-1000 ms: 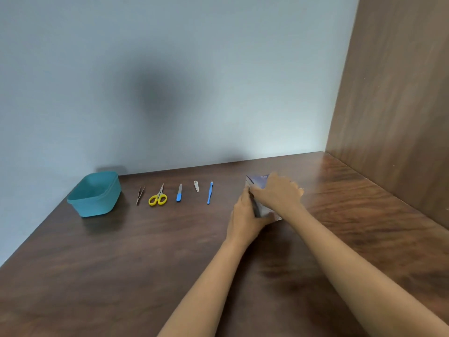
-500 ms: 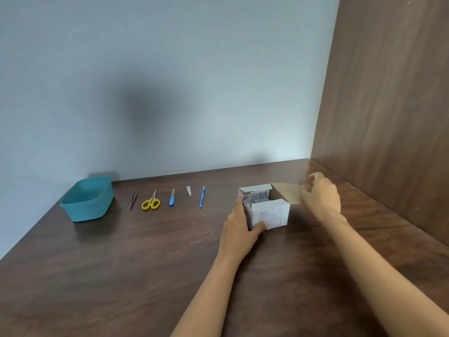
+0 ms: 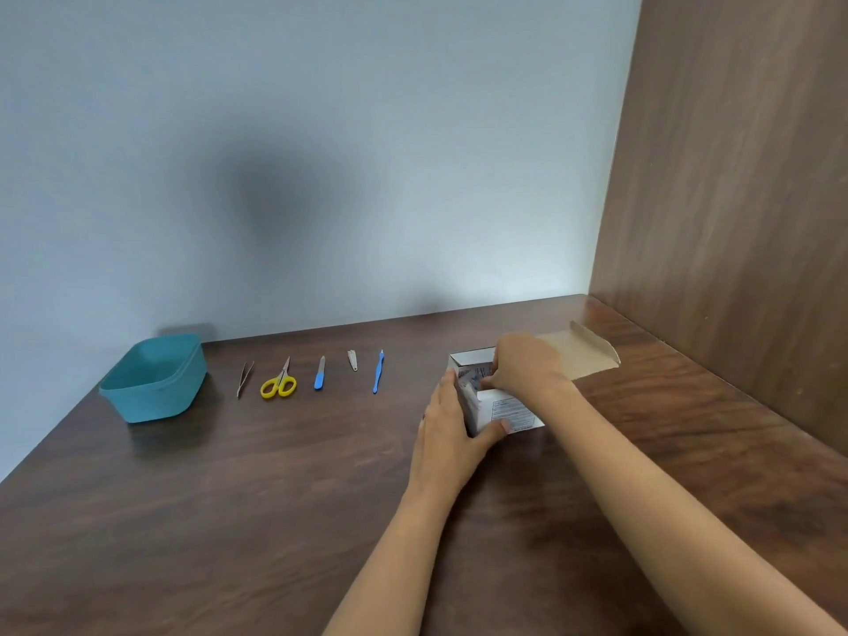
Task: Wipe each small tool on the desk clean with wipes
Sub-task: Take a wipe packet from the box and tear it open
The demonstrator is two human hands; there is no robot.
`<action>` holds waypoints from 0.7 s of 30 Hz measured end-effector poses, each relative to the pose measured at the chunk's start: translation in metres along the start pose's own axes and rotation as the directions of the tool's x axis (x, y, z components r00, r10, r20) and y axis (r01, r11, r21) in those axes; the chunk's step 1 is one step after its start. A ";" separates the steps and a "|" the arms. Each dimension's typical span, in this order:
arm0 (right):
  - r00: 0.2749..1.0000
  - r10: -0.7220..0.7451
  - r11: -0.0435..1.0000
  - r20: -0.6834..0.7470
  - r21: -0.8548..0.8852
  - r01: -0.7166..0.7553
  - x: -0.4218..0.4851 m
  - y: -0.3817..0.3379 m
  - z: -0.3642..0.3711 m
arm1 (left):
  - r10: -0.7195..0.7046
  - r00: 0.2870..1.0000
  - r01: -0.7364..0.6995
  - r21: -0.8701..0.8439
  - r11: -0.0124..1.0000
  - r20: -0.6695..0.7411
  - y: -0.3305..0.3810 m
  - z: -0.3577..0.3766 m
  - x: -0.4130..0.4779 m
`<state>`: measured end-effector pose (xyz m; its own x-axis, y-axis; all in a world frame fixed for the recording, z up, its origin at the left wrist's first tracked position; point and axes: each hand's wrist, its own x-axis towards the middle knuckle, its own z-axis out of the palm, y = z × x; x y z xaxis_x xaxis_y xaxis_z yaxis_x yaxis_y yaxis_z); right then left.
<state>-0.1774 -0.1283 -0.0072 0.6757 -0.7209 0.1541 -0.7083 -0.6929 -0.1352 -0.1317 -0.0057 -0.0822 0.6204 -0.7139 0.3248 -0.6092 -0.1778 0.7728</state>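
Looking down from the head cam: a dark wood-grain desk (image 3: 229,521), smooth with a slight sheen, runs back to a plain pale blue-grey wall (image 3: 321,153). A brown wood-look panel (image 3: 734,199) closes off the right side.

The tools lie in a neat row near the wall, each apart from the next. From the left there are thin metal tweezers (image 3: 244,378), scissors (image 3: 279,382) with yellow loops, a file (image 3: 319,374) with a blue handle, a small metal clipper (image 3: 352,360), and a slim blue stick tool (image 3: 377,372). Left of the row sits a teal plastic tub (image 3: 151,401), squarish with rounded corners.

Right of the tools is a small white cardboard box (image 3: 514,413) with fine print on the front. Its brown flap (image 3: 583,355) is folded back flat. Crinkly packets (image 3: 468,375) show in the open top.

The left hand (image 3: 452,429) grips the box, thumb on the front and fingers along its left side. The right hand (image 3: 523,364) reaches into the top with its fingers curled down among the packets. Can't tell if it's pinching one.
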 end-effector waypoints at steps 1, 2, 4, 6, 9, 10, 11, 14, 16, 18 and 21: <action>1.000 0.012 0.999 -0.006 -0.034 -0.012 0.001 -0.002 0.002 | -0.004 1.000 0.004 -0.014 1.000 -0.002 -0.001 0.000 0.000; 1.000 0.023 0.998 -0.008 -0.057 -0.023 0.001 -0.004 0.003 | -0.009 1.000 0.009 -0.027 1.000 -0.005 -0.002 0.000 0.000; 0.999 0.041 0.995 -0.005 -0.087 -0.041 0.002 -0.007 0.004 | -0.015 1.000 0.015 -0.039 0.999 -0.009 -0.003 0.001 0.000; 0.999 0.039 0.995 -0.015 -0.096 -0.041 0.002 -0.009 0.003 | -0.020 1.000 0.019 -0.030 0.999 -0.021 -0.003 0.001 0.000; 0.998 0.025 0.999 -0.055 -0.039 -0.027 0.002 -0.006 0.001 | -0.021 0.998 0.021 0.014 1.000 -0.061 -0.002 0.002 -0.001; 0.997 0.025 1.000 -0.070 -0.003 -0.026 0.002 -0.004 -0.001 | -0.007 0.997 0.009 0.032 0.999 -0.079 -0.002 0.002 -0.001; 0.996 0.028 0.999 -0.084 0.043 -0.024 0.001 -0.001 -0.004 | 0.015 0.996 -0.010 0.055 0.998 -0.092 -0.002 0.003 0.000; 0.986 0.028 0.978 -0.161 0.207 0.006 -0.004 0.013 -0.014 | 0.083 0.991 -0.067 0.139 0.988 -0.109 -0.002 0.005 0.000; 0.974 0.048 0.945 -0.223 0.325 0.028 -0.008 0.023 -0.015 | 0.107 0.988 -0.087 0.174 0.981 -0.111 0.000 0.006 0.002; 0.959 0.095 0.886 -0.269 0.463 0.042 -0.010 0.031 -0.011 | 0.121 0.988 -0.098 0.209 0.973 -0.101 0.003 0.007 0.003; 0.948 0.124 0.802 -0.294 0.592 0.079 -0.009 0.039 -0.002 | 0.136 0.987 -0.110 0.254 0.961 -0.085 0.009 0.009 0.005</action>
<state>-0.2115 -0.1482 -0.0116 0.4928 -0.7639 0.4167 -0.3938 -0.6229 -0.6760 -0.1384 -0.0174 -0.0789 0.5715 -0.6714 0.4718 -0.7795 -0.2643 0.5680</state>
